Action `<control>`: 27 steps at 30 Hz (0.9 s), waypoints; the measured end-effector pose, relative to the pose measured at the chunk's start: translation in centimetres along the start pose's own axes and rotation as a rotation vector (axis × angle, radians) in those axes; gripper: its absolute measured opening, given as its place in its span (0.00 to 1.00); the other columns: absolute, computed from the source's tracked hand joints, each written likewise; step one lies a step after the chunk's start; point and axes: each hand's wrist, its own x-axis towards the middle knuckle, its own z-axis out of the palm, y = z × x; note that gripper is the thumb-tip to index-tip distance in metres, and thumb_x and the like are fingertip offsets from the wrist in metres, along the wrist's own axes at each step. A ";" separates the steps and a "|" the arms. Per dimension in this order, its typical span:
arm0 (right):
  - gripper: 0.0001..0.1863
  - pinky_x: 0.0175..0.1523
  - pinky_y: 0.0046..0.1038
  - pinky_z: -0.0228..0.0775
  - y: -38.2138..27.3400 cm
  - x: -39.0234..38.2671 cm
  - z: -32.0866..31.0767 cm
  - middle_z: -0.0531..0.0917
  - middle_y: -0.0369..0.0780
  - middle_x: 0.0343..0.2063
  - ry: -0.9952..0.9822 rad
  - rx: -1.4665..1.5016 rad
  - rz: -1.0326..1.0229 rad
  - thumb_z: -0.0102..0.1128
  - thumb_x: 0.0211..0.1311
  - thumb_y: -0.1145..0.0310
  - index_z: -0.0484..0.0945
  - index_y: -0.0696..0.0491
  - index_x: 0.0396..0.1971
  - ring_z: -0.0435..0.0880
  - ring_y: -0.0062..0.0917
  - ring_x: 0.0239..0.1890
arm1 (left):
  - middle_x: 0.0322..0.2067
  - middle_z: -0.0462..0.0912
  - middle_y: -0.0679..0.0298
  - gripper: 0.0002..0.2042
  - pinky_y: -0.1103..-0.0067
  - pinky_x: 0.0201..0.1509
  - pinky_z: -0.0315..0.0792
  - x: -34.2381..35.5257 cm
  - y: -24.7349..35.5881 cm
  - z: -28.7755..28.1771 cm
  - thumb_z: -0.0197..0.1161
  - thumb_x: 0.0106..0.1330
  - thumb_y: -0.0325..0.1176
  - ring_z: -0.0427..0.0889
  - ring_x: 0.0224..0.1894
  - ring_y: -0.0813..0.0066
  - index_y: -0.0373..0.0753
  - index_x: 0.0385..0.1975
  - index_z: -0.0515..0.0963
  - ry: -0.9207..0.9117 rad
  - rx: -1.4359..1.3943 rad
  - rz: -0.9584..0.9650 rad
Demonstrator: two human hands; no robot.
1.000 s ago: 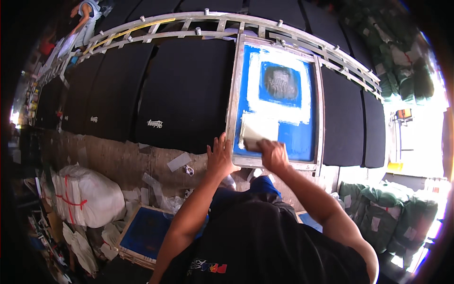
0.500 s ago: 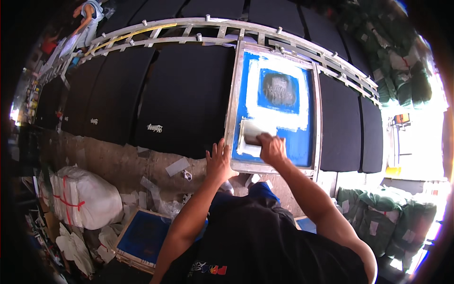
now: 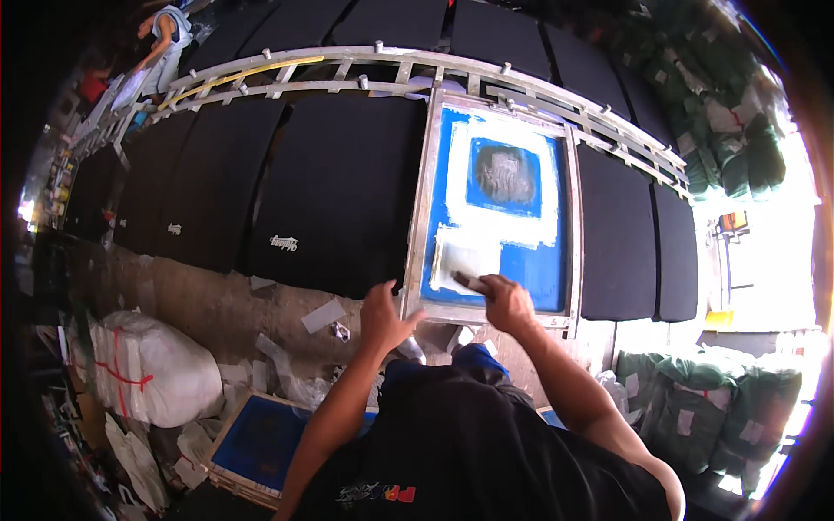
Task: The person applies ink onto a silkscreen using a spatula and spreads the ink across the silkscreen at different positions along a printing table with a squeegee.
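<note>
A printing screen [image 3: 571, 217] in a metal frame lies over the dark panels in front of me. Its mesh is blue, with thick white ink [image 3: 460, 208] around a grey, rounded design area and a whitish patch below. My right hand [image 3: 511, 306] is closed around a brown-handled squeegee [image 3: 469, 282], held over the lower part of the screen; its blade is hard to make out. My left hand [image 3: 387, 319] has its fingers spread and holds nothing, beside the frame's near left corner; whether the thumb touches the frame I cannot tell.
Black fabric panels [image 3: 339, 191], some with a small white print, line the table on both sides. A metal rail [image 3: 339, 85] runs behind the screen. White bundles [image 3: 161, 369] and another blue screen [image 3: 258, 441] lie lower left; green bundles [image 3: 695, 399] sit at right. Far left, a person [image 3: 165, 52] bends over.
My right hand and the squeegee have moved nearer to me, toward the screen's near edge. My left hand has come off the frame's left side and shifted slightly left and nearer.
</note>
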 end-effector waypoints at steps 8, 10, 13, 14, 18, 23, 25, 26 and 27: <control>0.17 0.52 0.42 0.77 0.0 5.2 -4.2 0.87 0.49 0.40 -0.083 -0.082 0.068 0.58 0.53 0.74 0.87 0.51 0.43 0.85 0.48 0.45 | 0.23 0.85 0.49 0.27 0.65 0.37 0.80 -3.0 -3.4 7.3 0.45 0.77 0.51 0.86 0.25 0.57 0.28 0.40 0.77 -0.292 -0.777 -0.789; 0.16 0.51 0.43 0.77 -1.2 6.3 -4.6 0.87 0.47 0.40 -0.151 -0.146 0.070 0.58 0.54 0.72 0.87 0.50 0.42 0.85 0.47 0.45 | 0.20 0.84 0.54 0.26 0.66 0.35 0.80 -3.0 -3.2 7.4 0.42 0.77 0.50 0.86 0.22 0.59 0.30 0.35 0.78 -0.239 -0.633 -0.722; 0.15 0.52 0.44 0.76 -1.6 7.8 -3.5 0.87 0.44 0.40 -0.158 -0.198 0.021 0.57 0.54 0.71 0.87 0.48 0.40 0.85 0.45 0.46 | 0.21 0.85 0.54 0.26 0.66 0.35 0.80 -2.6 -0.9 4.8 0.42 0.77 0.49 0.87 0.23 0.61 0.30 0.32 0.78 -0.203 -0.623 -0.733; 0.15 0.53 0.44 0.75 -1.1 8.1 -2.9 0.87 0.43 0.42 -0.099 -0.195 -0.041 0.57 0.54 0.71 0.87 0.48 0.40 0.85 0.43 0.47 | 0.21 0.85 0.53 0.27 0.66 0.35 0.80 -2.3 -0.3 4.2 0.43 0.77 0.49 0.87 0.23 0.61 0.31 0.31 0.78 -0.212 -0.616 -0.721; 0.17 0.53 0.49 0.71 0.7 6.7 1.6 0.83 0.39 0.45 0.020 -0.280 -0.184 0.59 0.52 0.72 0.85 0.44 0.43 0.83 0.42 0.45 | 0.25 0.85 0.57 0.25 0.76 0.25 0.77 -2.0 -0.6 3.5 0.46 0.80 0.50 0.82 0.20 0.74 0.29 0.37 0.76 -0.288 -0.707 -0.711; 0.25 0.55 0.48 0.70 -0.2 -2.8 3.5 0.78 0.40 0.52 0.085 -0.281 -0.210 0.67 0.47 0.70 0.81 0.47 0.50 0.74 0.42 0.56 | 0.25 0.85 0.57 0.25 0.78 0.24 0.77 -2.1 -2.1 4.4 0.47 0.79 0.49 0.83 0.20 0.74 0.29 0.37 0.77 -0.298 -0.695 -0.694; 0.23 0.57 0.44 0.71 -1.1 -4.1 1.0 0.80 0.41 0.51 0.143 -0.175 -0.135 0.65 0.48 0.71 0.81 0.49 0.50 0.76 0.43 0.54 | 0.25 0.84 0.56 0.27 0.77 0.25 0.77 -2.1 -2.4 4.5 0.47 0.78 0.52 0.83 0.20 0.73 0.30 0.34 0.78 -0.289 -0.691 -0.692; 0.22 0.57 0.42 0.72 -0.9 -3.9 -0.2 0.81 0.42 0.50 0.203 -0.117 -0.105 0.64 0.50 0.73 0.81 0.49 0.49 0.78 0.43 0.52 | 0.25 0.84 0.56 0.27 0.77 0.25 0.77 -2.1 -3.5 5.3 0.47 0.78 0.52 0.83 0.20 0.73 0.30 0.34 0.78 -0.285 -0.688 -0.686; 0.19 0.51 0.44 0.74 -0.1 -3.4 -0.9 0.82 0.42 0.47 0.284 -0.089 -0.119 0.63 0.52 0.72 0.81 0.49 0.47 0.80 0.42 0.49 | 0.26 0.84 0.48 0.30 0.68 0.36 0.77 -1.9 -4.7 6.2 0.46 0.76 0.54 0.85 0.30 0.59 0.28 0.31 0.79 -0.215 -0.639 -0.666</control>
